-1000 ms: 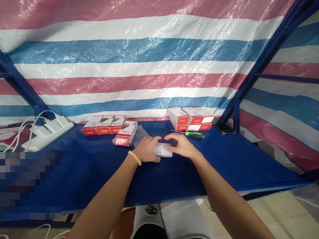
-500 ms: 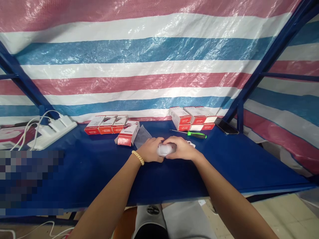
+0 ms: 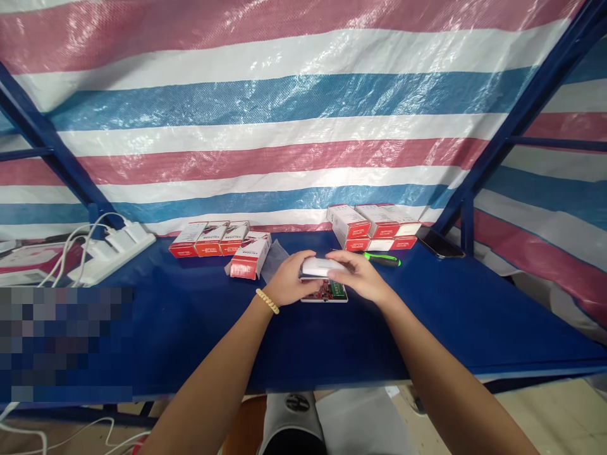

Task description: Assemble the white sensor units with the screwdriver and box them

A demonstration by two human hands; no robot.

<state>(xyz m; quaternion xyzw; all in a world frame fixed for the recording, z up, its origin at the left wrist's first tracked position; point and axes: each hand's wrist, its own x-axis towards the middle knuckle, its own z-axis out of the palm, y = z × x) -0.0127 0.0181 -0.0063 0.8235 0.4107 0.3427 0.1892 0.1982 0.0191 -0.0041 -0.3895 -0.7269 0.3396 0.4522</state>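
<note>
Left hand (image 3: 288,279) and right hand (image 3: 364,276) half-curled, we gripped a white cover (image 3: 318,266) lengthwise left-to-right by a circuit board (image 3: 334,291), carton (image 3: 248,255) print blurred!

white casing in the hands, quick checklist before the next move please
1. Left hand and right hand on the white casing: ok, one at each end.
2. Circuit board in sight: ok, though partly hidden by the left hand.
3. Casing and board joined or apart: cannot tell.
4. Plastic bag clear of the left hand: cannot tell, they overlap in this view.
5. Screwdriver out of the hands: ok, lying beyond the right hand.
</note>
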